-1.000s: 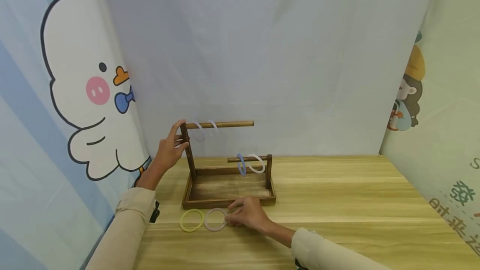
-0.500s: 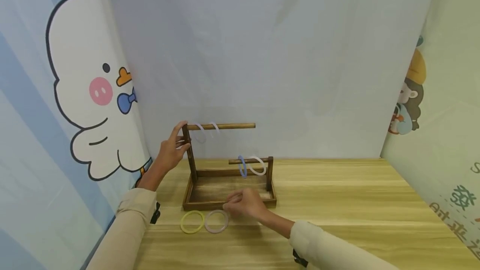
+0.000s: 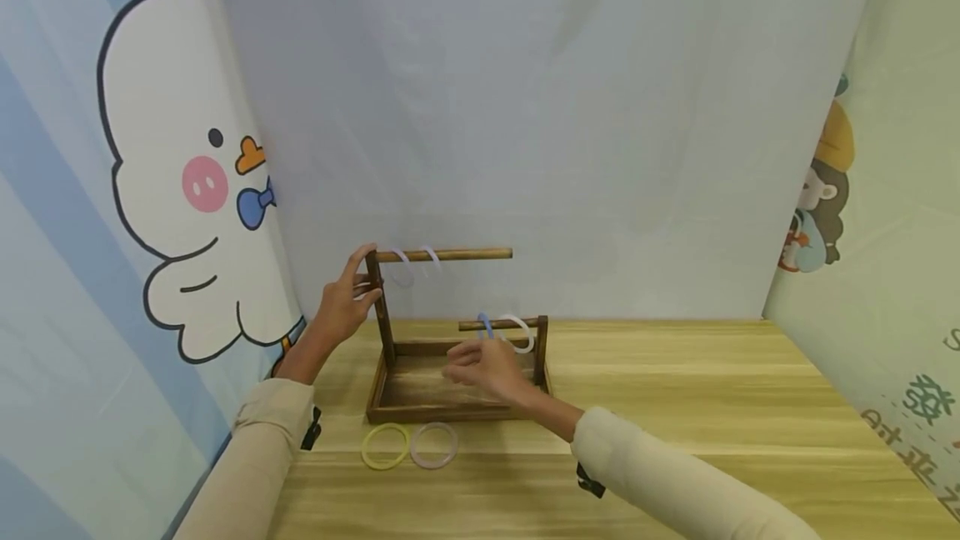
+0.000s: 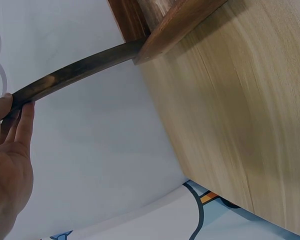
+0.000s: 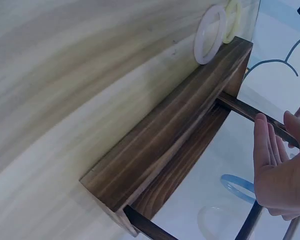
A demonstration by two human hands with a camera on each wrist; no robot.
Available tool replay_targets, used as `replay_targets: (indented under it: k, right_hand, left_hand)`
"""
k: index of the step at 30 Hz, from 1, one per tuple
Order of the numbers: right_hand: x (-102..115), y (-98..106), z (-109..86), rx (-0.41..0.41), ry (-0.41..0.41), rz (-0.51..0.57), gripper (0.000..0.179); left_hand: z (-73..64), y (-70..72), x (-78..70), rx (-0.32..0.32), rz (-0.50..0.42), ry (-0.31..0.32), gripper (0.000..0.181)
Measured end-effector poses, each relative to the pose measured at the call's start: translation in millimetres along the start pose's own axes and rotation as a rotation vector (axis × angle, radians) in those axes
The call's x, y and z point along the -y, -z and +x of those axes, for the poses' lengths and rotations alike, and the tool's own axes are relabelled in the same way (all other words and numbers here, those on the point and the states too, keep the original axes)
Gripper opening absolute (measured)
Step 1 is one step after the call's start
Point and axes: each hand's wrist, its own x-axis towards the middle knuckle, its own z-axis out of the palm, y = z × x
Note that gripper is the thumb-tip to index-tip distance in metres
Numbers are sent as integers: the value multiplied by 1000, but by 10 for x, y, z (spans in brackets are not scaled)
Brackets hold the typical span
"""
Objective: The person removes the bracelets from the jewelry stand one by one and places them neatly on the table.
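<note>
A dark wooden rack (image 3: 442,413) has a tray base and two posts, each with a horizontal bar. My left hand (image 3: 345,307) grips the tall left post near its top, fingers and thumb on either side of it, as the left wrist view shows. Over the tray, my right hand (image 3: 487,372) has extended fingers and nothing visible between them and the thumb. Just behind it, a blue ring (image 5: 235,178) and a white ring (image 3: 532,338) hang on the lower bar. Two pale purple rings (image 3: 432,257) hang on the upper bar.
A yellow ring (image 3: 364,448) and a pale purple ring (image 3: 455,446) lie side by side on the wood-grain table (image 3: 675,407), before the rack. A plain pale curtain (image 3: 570,123) hangs behind, with a printed cloth on either side.
My right hand has left the spot beside the pale purple ring on the table and risen to over the tray, partly covering the blue ring. The left hand keeps its grip.
</note>
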Motion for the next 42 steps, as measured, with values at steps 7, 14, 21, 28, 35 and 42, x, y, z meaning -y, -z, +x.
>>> replay_targets:
  k: [7,14,21,28,35,42]
  right_hand:
    - [85,6,96,-18,-52,-27,28]
    - [141,23,178,-39,-40,-23,31]
    - [184,64,267,-68,3,-16,29]
    - [193,82,357,-95,-13,-14,29]
    - [214,121,406,-120,-7,-11,29]
    - [217,157,471,-141,-25,-10,29]
  left_hand:
    - [-2,-4,23,-12,3,-9,78]
    - [-1,1,32,0,-11,8,79]
    - [7,-4,25,-3,-21,-20,79]
    - [-2,-8,11,-6,-23,-18,77]
    - [-7,-25,-22,-3,-25,-15,77]
    - [10,-47,-23,-5,-22,-10,77]
